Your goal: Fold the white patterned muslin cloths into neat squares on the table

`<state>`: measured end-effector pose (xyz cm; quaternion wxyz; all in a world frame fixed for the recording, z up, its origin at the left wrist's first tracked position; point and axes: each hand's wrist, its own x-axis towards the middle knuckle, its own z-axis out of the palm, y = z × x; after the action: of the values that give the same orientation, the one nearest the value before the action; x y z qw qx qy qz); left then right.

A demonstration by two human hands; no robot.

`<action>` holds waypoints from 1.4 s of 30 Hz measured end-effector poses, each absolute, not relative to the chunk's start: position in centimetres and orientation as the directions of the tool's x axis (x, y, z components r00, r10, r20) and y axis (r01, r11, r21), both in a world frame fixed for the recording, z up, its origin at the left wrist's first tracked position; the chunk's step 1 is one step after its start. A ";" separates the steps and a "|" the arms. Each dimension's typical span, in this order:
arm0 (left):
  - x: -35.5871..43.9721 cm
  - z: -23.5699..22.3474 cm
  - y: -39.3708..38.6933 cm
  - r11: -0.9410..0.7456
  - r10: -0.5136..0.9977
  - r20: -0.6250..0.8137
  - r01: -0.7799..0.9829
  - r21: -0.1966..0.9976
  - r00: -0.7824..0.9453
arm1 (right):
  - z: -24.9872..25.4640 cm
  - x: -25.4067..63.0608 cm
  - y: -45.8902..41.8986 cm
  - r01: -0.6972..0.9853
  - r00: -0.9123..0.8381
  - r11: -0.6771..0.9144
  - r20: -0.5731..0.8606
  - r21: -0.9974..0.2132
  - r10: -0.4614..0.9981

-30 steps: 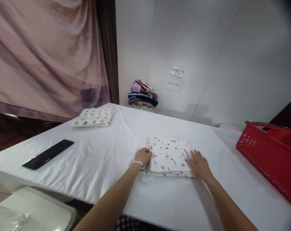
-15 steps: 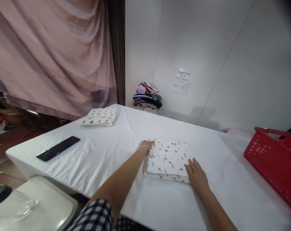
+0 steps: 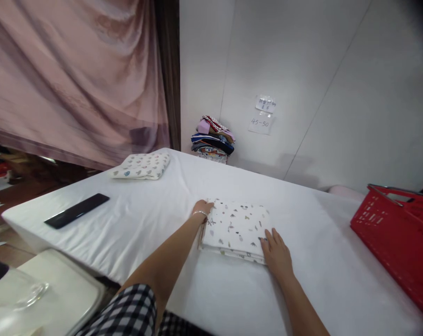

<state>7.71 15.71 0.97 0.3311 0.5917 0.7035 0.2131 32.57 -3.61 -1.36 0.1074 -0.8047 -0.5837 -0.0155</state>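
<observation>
A folded white cloth (image 3: 237, 226) with a small scattered print lies flat on the white-covered table (image 3: 155, 214). My left hand (image 3: 201, 207), wearing a bracelet at the wrist, grips its far left corner, with the digits over the top edge; some are hidden. On the right edge of the same cloth rests my right hand (image 3: 277, 252), fingers apart and lying on the fabric. Layered folds show along the near side. Another folded printed cloth (image 3: 141, 167) sits at the table's far left corner, away from both hands.
A black flat slab (image 3: 77, 211) lies near the left edge. On the right stands a red plastic basket (image 3: 389, 238). Behind the table rises a stack of folded fabrics (image 3: 213, 140) against the wall. A pale machine-like surface (image 3: 57, 289) is at lower left.
The view has shifted slightly, so the table and cloths appear a little further left. Both hands stay on the folded cloth's edges, with little other visible change.
</observation>
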 end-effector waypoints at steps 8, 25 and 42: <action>8.2 4.2 13.8 0.094 0.995 -0.086 0.775 0.625 -0.051 | -1.0 32.5 -3.7 0.936 0.323 -0.294 0.138 -0.194 0.936; 7.2 0.0 5.9 -0.534 0.845 0.219 0.743 0.403 0.488 | -1.1 33.1 -4.3 0.748 0.374 -0.179 0.184 -0.639 0.909; 4.6 0.6 1.7 -0.365 0.920 0.311 0.813 0.454 0.239 | 0.5 35.1 -6.4 -0.128 0.405 -0.264 -0.294 -0.956 0.866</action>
<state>4.64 1.65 0.60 0.0993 0.7808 0.5548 0.2697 35.06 -6.39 0.46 0.5351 -0.6453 -0.2857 0.4644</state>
